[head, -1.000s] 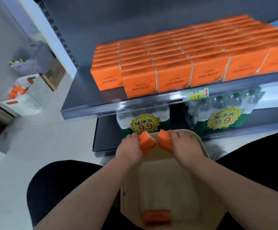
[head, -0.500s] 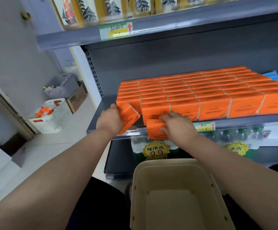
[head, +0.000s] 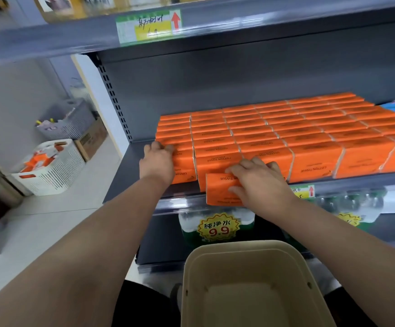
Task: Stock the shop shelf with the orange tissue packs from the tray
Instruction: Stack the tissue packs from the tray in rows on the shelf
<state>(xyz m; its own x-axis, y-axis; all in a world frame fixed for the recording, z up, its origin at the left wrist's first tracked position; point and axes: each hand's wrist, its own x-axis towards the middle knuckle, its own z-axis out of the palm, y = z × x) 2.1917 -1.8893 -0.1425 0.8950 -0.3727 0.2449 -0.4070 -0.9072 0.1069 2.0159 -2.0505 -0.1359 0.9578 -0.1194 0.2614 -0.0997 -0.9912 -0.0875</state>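
Head view, from the left: I see a white slatted plastic basket [head: 50, 168] on the floor, well apart from the shelving. The left hand [head: 157, 162] is at the left end of the grey metal shelf [head: 125, 175]. Its fingers [head: 162, 146] lie close together, bent over the top of the front-left orange tissue pack [head: 184, 167], with the palm against that pack's end; I cannot see the thumb. Just to the right, the right hand [head: 260, 185] grips a second orange tissue pack [head: 220, 191], fingers spread across its top and thumb on its front face. This pack stands at the shelf's front lip, touching the pack behind it. Rows of orange tissue packs [head: 309, 128] cover the shelf further right. Below sits a shrink-wrapped water bottle bundle with a yellow 9.9 sticker [head: 217, 228], and the beige plastic tray [head: 238, 244] lies nearest me, between the forearms.
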